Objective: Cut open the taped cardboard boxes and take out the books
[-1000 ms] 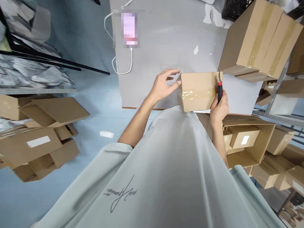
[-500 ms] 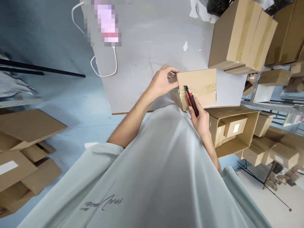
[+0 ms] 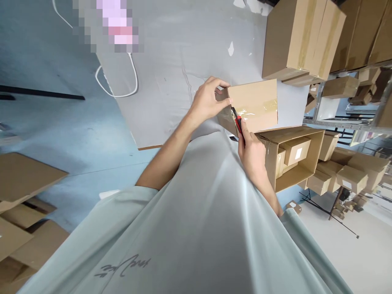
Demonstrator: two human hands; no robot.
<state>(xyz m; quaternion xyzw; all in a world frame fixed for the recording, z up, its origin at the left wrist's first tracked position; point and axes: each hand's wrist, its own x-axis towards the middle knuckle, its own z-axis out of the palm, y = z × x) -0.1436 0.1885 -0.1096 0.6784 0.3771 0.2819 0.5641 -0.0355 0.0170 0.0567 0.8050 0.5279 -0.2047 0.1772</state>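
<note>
A small cardboard box [image 3: 257, 96] lies on the grey table [image 3: 159, 90] close to my body, with clear and brown tape across it. My left hand [image 3: 210, 98] grips the box's left edge, thumb on the near side and fingers behind the far corner. In my right hand [image 3: 252, 151] is a red and black utility knife [image 3: 238, 121], the index finger stretched along it. Its tip is at the taped left edge of the box, just below my left thumb. Whether the blade has entered the tape is too small to tell.
A large taped carton [image 3: 301, 41] stands at the table's back right. Below the table's right edge, an open carton [image 3: 269, 159] holds smaller boxes. More cartons [image 3: 33, 175] are stacked at the left. A white cable [image 3: 134, 77] hangs over the table's left edge beside a blurred-out item.
My right hand has brought the utility knife left and turned it, from over the box's top to its left edge. My left hand keeps its hold on the box. The view has shifted slightly.
</note>
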